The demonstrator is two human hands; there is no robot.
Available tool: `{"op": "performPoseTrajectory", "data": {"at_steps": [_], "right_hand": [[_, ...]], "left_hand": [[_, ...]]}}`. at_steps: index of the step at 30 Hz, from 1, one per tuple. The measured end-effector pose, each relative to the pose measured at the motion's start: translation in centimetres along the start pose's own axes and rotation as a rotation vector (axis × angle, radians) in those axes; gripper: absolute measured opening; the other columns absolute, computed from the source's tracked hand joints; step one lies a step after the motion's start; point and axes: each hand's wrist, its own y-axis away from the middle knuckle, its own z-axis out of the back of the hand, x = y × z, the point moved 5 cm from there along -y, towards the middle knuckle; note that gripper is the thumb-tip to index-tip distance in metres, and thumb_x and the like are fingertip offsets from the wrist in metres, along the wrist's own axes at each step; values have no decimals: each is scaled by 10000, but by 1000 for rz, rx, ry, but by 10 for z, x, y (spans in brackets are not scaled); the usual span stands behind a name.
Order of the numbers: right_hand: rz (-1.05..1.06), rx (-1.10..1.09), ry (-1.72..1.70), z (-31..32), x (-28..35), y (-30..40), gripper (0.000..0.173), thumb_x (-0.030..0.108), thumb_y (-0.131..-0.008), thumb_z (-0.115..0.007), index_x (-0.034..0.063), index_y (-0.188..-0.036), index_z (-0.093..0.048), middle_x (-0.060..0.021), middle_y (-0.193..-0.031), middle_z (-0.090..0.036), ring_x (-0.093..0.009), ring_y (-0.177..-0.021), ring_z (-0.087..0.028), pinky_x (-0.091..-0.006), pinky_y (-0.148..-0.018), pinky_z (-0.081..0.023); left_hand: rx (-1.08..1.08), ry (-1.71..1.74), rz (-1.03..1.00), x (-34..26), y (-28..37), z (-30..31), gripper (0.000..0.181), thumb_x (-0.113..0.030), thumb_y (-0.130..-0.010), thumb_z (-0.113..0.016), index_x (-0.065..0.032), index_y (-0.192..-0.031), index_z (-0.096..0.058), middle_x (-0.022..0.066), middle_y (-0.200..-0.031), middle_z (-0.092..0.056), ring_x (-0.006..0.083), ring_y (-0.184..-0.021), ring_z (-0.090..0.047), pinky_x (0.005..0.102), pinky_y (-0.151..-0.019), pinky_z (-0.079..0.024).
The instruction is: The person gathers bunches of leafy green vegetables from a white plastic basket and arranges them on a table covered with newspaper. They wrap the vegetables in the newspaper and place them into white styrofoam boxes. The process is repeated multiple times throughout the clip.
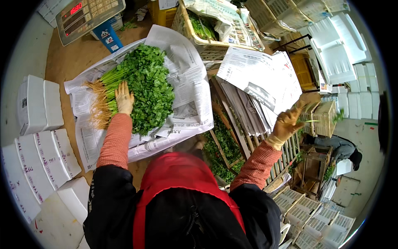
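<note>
A large bundle of leafy green herbs [149, 90], with pale stems and brown roots to the left, lies on spread newspaper [192, 102]. My left hand [124, 98], in a pale glove, rests flat on the stems with its fingers together. My right hand [287, 123], in a stained glove, is raised at the right beside a stack of newspapers [258, 77]. Its thumb and fingers are apart, and a thin green stalk [309, 121] shows just past the fingertips, seemingly in the air. Under the stack is a slatted wooden rack [279, 165].
A digital scale [90, 15] stands at the upper left. White foam boxes [40, 165] line the left side. A plastic crate [199, 40] of greens and newspaper is at the top. Greens [220, 152] lie below the rack. Another person [339, 147] bends at the far right.
</note>
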Motion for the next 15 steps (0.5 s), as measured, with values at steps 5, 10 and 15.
{"op": "performPoseTrajectory", "data": {"at_steps": [5,10,15], "right_hand": [[212,311,1904,6,-77,1,662,124,-739,-757,24,-1314,-445,-191,-1298,-513,-277,-1191,-505,-391,-1015,-408],[381,420,2204,-6,-111,-28,198,117,-763,-687,53,-946,-647,-101,-1050,-624,-265,-998,-571,-414,-845,-420],[-233,524,2069,-42,-142,35,66,61,-744,-669,56,-803,-640,-56,-886,-655,-231,-853,-601,-373,-779,-445]], "left_hand": [[-192,149,104,-63,-11,75,464,-202,-902,-529,-25,-1323,-446,162,-1406,-413,316,-1308,-371,450,-1101,-279],[599,1395,116,-279,30,125,644,-494,-878,-546,-46,-1332,-455,182,-1361,-466,279,-1270,-439,418,-1083,-332],[601,1780,225,-361,33,80,726,-534,-847,-607,-2,-1310,-435,128,-1258,-532,254,-1157,-479,375,-999,-389]]}}
